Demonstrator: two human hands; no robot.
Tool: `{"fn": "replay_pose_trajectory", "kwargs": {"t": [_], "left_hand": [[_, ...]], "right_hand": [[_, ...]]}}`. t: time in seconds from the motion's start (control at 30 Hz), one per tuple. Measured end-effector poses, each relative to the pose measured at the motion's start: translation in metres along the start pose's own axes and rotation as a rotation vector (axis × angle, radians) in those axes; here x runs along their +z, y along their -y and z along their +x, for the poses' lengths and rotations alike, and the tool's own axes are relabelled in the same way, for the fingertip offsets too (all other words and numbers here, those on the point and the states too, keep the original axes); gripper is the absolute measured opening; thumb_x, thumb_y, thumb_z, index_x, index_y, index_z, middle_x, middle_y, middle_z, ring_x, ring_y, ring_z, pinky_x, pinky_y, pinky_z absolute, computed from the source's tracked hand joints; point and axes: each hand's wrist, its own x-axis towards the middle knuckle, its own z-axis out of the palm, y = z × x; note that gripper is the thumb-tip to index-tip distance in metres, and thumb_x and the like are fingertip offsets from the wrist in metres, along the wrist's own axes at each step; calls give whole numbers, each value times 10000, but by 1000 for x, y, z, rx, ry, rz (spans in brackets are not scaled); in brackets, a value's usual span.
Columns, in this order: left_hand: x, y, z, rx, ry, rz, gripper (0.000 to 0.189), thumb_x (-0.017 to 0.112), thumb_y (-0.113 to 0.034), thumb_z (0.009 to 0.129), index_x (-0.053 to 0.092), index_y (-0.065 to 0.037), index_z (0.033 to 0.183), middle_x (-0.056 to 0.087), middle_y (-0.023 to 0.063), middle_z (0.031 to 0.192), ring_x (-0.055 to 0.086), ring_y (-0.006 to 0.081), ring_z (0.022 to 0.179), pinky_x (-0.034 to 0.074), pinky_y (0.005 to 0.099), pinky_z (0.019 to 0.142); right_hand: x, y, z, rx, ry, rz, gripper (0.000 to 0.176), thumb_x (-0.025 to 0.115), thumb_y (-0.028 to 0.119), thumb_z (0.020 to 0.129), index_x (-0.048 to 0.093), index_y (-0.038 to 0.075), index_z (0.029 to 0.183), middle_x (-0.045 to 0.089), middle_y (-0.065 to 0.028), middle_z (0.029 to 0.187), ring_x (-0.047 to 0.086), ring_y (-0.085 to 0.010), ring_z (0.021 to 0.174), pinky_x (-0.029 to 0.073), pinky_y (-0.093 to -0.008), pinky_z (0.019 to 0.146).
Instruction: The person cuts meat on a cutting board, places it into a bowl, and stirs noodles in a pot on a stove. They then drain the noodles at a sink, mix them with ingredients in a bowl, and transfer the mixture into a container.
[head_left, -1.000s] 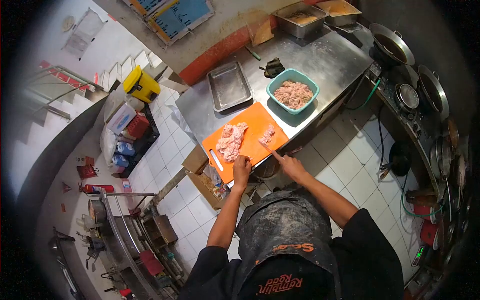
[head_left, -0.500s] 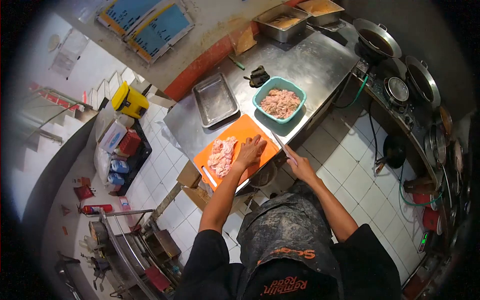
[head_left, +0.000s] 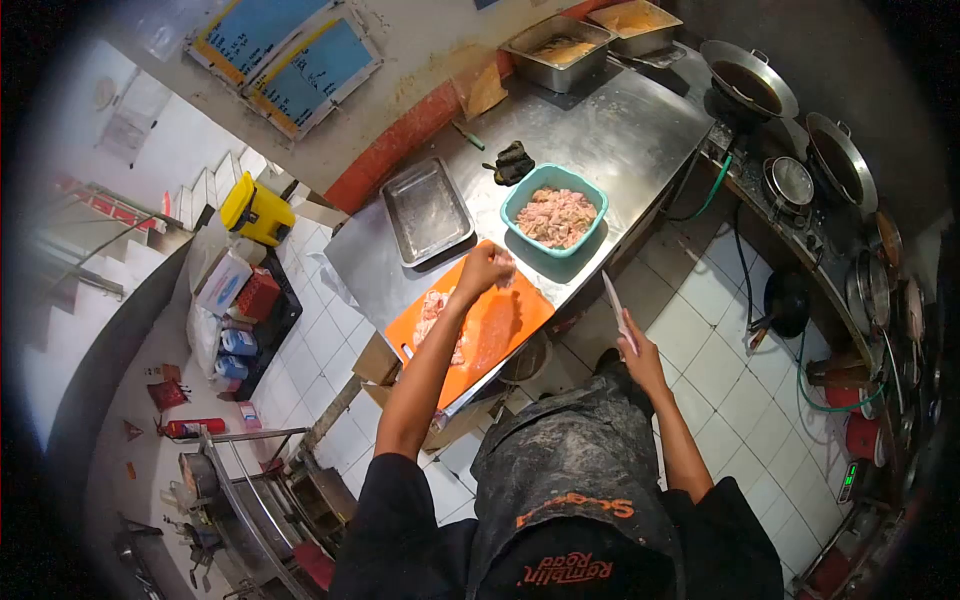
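Note:
My left hand [head_left: 484,270] is closed and raised over the orange cutting board [head_left: 535,306], with a pale piece of raw meat [head_left: 506,272] at its fingers. A pile of raw meat [head_left: 432,308] lies on the board, partly hidden behind my left forearm. In my right hand [head_left: 641,360] is a knife [head_left: 614,302], its blade pointing up and away, off the board's right side. Beyond the board stands a turquoise tub [head_left: 511,218] holding many cut pieces of raw meat [head_left: 556,217].
A metal tray [head_left: 425,212] lies left of the tub on the steel table [head_left: 640,130]. A black crumpled item [head_left: 513,163] sits behind the tub. Steel pans [head_left: 560,72] stand at the back. Woks [head_left: 748,80] line the stove on the right.
My left hand has lifted from the board and moved up towards the tub with a piece of meat. The knife has swung right, away from the board.

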Motion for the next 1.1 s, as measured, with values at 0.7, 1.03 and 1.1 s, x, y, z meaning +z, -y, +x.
{"fn": "replay_pose_trajectory", "kwargs": {"t": [0.7, 1.03, 1.1], "left_hand": [[-26, 26, -6, 174, -310, -371, 227, 620, -141, 923, 656, 24, 1076, 683, 104, 956, 658, 164, 756, 539, 240, 596], [56, 123, -152, -88, -145, -243, 314, 546, -188, 975, 563, 2, 1223, 626, 138, 1109, 618, 184, 828, 519, 300, 653], [123, 45, -193, -409, -80, -479, 542, 492, -282, 1006, 322, -53, 1467, 420, 206, 1457, 495, 371, 1247, 431, 509, 1000]], "right_hand": [[84, 77, 27, 43, 251, -347, 527, 549, 209, 938, 422, 156, 1447, 618, -207, 1221, 628, -334, 1052, 488, -427, 907], [139, 2, 46, -441, -105, -164, 683, 505, -64, 817, 396, 144, 1459, 559, -205, 1207, 574, -353, 1037, 471, -445, 859], [91, -34, 3, -41, 150, 162, 568, 504, 3, 877, 445, 136, 1426, 633, -234, 1037, 619, -342, 873, 497, -422, 746]]}}
